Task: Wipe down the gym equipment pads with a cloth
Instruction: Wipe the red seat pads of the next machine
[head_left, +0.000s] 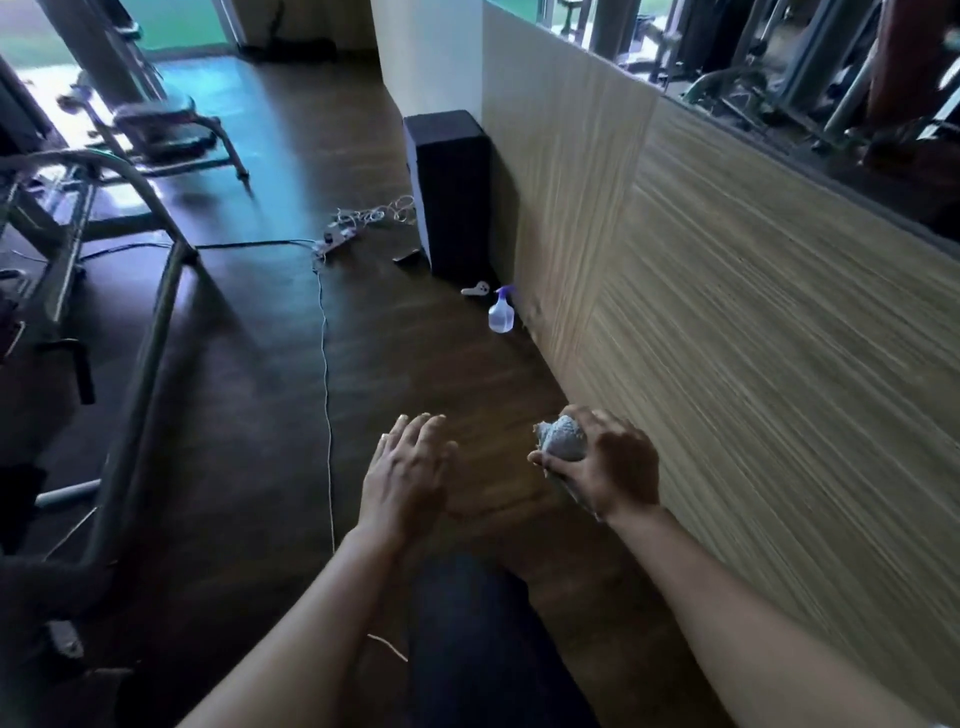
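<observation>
Two risks. Our right hand (618, 467) grips balled cloth (563, 441), near side of spray bottle (501, 312); left hand (410, 467) spread, empty. Bench pad (156, 122) far left of bottle. We may snag cable (326, 389) left of bottle, or skip spraying.

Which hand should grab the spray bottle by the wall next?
Left, probably: the left hand is open and free, while the right hand grips the balled cloth. The spray bottle stands ahead of both.
</observation>
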